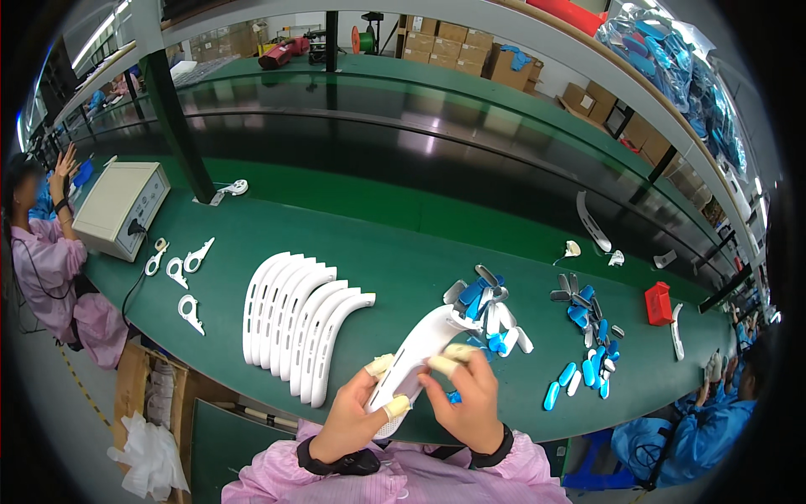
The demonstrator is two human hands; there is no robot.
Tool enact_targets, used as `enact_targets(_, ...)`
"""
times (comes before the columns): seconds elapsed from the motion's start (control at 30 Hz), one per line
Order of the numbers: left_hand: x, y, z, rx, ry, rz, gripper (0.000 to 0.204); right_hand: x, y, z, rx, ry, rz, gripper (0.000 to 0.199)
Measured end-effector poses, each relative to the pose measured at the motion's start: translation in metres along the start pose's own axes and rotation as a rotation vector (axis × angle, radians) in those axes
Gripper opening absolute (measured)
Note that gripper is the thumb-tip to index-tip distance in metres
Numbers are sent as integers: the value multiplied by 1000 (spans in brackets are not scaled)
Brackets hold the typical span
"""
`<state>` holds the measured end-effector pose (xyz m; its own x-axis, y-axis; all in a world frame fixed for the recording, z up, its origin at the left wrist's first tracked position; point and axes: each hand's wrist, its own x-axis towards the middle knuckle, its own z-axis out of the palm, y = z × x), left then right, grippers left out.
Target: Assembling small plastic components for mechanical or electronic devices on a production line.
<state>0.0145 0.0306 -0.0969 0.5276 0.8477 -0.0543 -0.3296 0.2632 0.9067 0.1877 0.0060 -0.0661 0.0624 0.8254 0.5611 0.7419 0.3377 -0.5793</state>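
My left hand [354, 417] is closed round the lower part of a white curved plastic shell [423, 340], held tilted above the near edge of the bench. My right hand [468, 401] is at the shell's right side, fingers bent, thumb and fingertips against its edge and hollow. Pale finger cots cover several fingertips on both hands. Left of the shell, a row of similar white curved shells [290, 323] lies side by side. Just beyond its upper end is a pile of small oval caps [501, 319] in white, grey and blue.
More blue, white and grey caps [596, 357] lie to the right, with a red bin [659, 303] beyond. White ring-ended parts [190, 312] lie at left near a beige box [123, 210] with a cable. A green post [179, 126] rises at the back. People sit at both sides.
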Motion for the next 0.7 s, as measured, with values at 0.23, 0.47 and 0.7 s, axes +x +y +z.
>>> enact_targets(0.23, -4, -5, -8, 77, -41, -24, 57, -5, 9, 9, 756, -95, 567, 50)
enact_targets(0.47, -1, -7, 2, 48, -31, 88, 57, -10, 26, 9, 1008, -185, 735, 27)
enact_targets(0.7, 3, -7, -3, 50, 5, 58, 61, -7, 8, -1, 528, 74, 461, 22)
